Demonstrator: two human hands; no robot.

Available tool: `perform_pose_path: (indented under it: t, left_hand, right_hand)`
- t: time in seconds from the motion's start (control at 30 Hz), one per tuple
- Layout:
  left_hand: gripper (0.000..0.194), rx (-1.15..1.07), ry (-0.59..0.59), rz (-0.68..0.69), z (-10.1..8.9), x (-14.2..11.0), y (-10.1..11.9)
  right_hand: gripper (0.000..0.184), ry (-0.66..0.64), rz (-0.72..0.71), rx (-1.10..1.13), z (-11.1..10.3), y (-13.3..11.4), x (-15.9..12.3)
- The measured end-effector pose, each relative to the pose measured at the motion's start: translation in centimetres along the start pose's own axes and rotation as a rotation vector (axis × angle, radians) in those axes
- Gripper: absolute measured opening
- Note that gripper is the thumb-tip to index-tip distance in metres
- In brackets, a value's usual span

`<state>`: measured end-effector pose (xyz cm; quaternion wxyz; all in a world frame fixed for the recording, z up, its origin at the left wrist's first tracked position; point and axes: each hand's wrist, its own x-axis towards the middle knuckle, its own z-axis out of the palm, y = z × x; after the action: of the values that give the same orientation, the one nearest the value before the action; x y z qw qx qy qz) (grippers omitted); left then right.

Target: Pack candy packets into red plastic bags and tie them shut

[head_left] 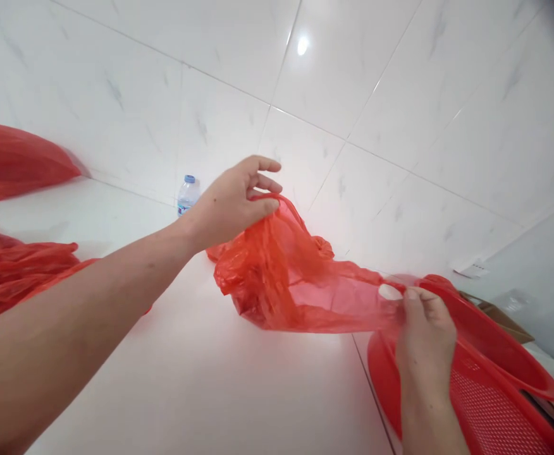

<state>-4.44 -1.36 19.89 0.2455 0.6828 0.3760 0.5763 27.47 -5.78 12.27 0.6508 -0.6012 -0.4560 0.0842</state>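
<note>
A thin, see-through red plastic bag (324, 297) is stretched between my two hands above the white floor. My left hand (246, 199) has its upper rim between the thumb and the curled fingers, near the bunched, crumpled part. At the other end, my right hand (424, 319) pinches the bag's edge, pulled out to the right. A small white oval patch shows beside the right fingertips; I cannot tell what it is. Part of the bag's crumpled left side is hidden behind my left wrist.
Red plastic baskets (499, 404) stand at the lower right, with cardboard (507, 321) behind them. A clear bottle with a blue cap (188, 191) stands by the tiled wall. On the left lie a full-looking red bag (18, 161) and a heap of crumpled red bags (16, 268).
</note>
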Motion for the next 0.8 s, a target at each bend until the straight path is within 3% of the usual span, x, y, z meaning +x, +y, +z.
perform_pose_path:
  t: [0.07,0.13,0.27,0.37,0.47,0.63,0.7,0.8]
  left_hand:
    - [0.058,0.042,-0.092,-0.002,-0.1,-0.7,-0.5]
    - [0.061,0.153,-0.104,-0.005,-0.5,-2.1,-1.0]
    - [0.058,0.386,0.023,-0.134,-1.8,-5.8,-1.5]
    - [0.058,0.451,0.134,-0.153,-2.4,-8.8,-2.7]
    - [0.070,0.443,0.248,-0.203,-2.5,-11.9,-5.1]
    - [0.091,0.337,0.424,-0.226,-2.0,-16.9,-9.0]
    - [0.097,0.238,0.390,-0.283,-1.5,-18.1,-9.8]
    - [0.097,0.086,0.279,-0.449,-0.2,-18.3,-10.5]
  right_hand:
    - [0.036,-0.055,0.058,-0.002,0.1,0.7,-0.8]
    - [0.044,-0.188,0.059,0.045,-0.1,1.6,-1.6]
    - [0.053,-0.374,0.000,0.143,-0.9,4.3,-3.0]
    - [0.057,-0.478,0.014,0.126,-1.2,6.3,-3.8]
    - [0.064,-0.626,0.056,0.110,-0.8,7.8,-4.5]
    - [0.071,-1.009,0.184,0.158,1.9,9.6,-4.6]
    - [0.075,-1.085,0.176,0.236,3.3,9.8,-4.1]
    - [0.087,-1.054,0.170,0.338,5.3,9.1,-3.4]
